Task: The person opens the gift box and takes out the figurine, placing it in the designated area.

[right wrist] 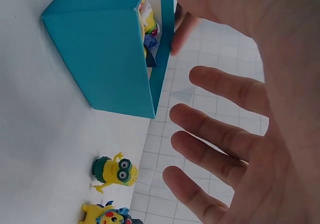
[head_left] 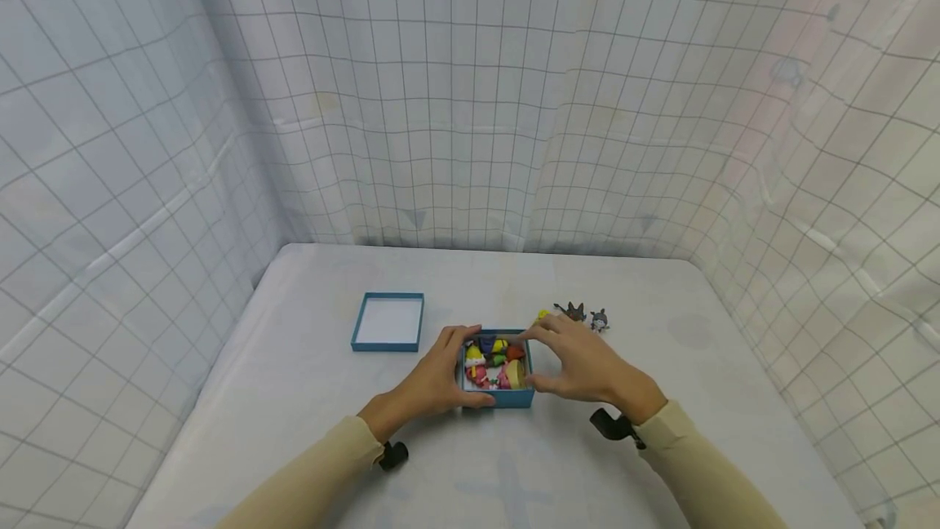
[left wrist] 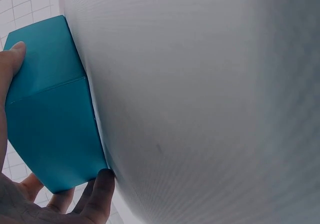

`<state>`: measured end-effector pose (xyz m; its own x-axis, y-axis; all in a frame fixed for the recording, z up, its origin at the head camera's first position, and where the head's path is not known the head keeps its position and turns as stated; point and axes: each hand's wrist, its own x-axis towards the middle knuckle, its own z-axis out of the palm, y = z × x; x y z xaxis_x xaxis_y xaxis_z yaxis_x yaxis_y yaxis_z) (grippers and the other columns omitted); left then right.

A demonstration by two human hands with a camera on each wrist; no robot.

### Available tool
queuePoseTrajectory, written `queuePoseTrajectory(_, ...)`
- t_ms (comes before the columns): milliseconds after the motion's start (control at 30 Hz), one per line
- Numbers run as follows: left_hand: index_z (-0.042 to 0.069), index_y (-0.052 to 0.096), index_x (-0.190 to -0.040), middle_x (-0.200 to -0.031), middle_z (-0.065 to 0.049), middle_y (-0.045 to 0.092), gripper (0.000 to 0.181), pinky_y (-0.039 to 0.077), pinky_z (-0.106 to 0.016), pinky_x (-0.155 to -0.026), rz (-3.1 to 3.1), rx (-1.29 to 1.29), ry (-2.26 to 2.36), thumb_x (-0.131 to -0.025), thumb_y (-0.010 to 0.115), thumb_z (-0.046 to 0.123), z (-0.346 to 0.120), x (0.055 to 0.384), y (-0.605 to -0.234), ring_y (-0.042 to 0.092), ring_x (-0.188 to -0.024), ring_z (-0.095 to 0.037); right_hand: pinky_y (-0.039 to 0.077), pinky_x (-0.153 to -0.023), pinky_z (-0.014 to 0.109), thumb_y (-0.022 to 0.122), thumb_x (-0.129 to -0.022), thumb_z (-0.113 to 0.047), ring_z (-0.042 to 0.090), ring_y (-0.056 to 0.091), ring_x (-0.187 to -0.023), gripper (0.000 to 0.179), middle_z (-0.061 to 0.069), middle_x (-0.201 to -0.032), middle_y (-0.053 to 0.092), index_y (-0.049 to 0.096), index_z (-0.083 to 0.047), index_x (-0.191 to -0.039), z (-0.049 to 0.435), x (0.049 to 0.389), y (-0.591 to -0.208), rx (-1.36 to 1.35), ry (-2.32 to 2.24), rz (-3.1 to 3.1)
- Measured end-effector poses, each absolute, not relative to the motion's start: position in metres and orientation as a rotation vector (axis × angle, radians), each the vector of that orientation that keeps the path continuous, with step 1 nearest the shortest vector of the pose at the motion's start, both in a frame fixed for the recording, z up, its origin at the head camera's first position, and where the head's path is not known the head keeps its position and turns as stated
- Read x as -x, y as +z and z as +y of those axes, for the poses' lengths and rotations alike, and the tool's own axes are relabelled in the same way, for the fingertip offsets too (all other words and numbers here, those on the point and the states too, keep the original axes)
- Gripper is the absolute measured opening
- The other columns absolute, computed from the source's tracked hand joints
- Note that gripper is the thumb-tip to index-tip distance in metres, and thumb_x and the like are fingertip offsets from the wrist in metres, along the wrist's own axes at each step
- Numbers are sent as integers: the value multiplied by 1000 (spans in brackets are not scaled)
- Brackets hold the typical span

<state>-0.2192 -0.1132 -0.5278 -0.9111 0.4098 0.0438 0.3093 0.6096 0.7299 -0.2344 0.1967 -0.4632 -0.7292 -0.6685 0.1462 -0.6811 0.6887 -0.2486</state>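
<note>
Hands [head_left: 429,382] [head_left: 583,362] flank box [head_left: 507,400] (toys [head_left: 496,360] inside); lid [head_left: 389,322] apart.

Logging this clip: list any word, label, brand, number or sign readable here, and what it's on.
None can be read.
Open teal rectangular box: plain visible outer walls.
Shallow blue-rimmed white lid: blank inside.
Small multicoloured plastic figures: any markings too small to read.
White tabletop: faint bluish marks, too blurred to read.

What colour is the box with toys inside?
The box is teal, clearest in the left wrist view.
</note>
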Motion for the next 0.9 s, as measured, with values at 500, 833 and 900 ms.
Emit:
queuePoseTrajectory(500, 16, 36, -182, -175, -15, 44, 121, 52, -63, -131, 2702, -603, 1174, -88, 105, 49, -113, 220, -525, 59, -150, -34, 63, -113, 57, 88, -106, -38, 28, 74, -133, 48, 6, -145, 77, 76, -18, -148, 182, 241, -460, -1305, 429, -2869)
queuePoseTrajectory(833, 16, 36, -182, -175, -16, 44, 121, 52, -64, -131, 2708, -610, 1169, -88, 104, 50, -113, 220, -527, 59, -150, -34, 66, -106, 46, 90, -105, -33, 19, 77, -119, 42, 1, -134, 79, 80, -16, -143, 174, 250, -461, -1409, 451, -2881)
queuePoseTrajectory(900, 16, 36, -181, -175, -16, 44, 121, 52, -63, -131, 2702, -611, 1174, -88, 104, 49, -113, 220, -526, 59, -149, -34, 66, -107, 47, 91, -105, -33, 18, 77, -121, 43, 0, -134, 79, 80, -17, -143, 172, 251, -461, -1413, 444, -2908)
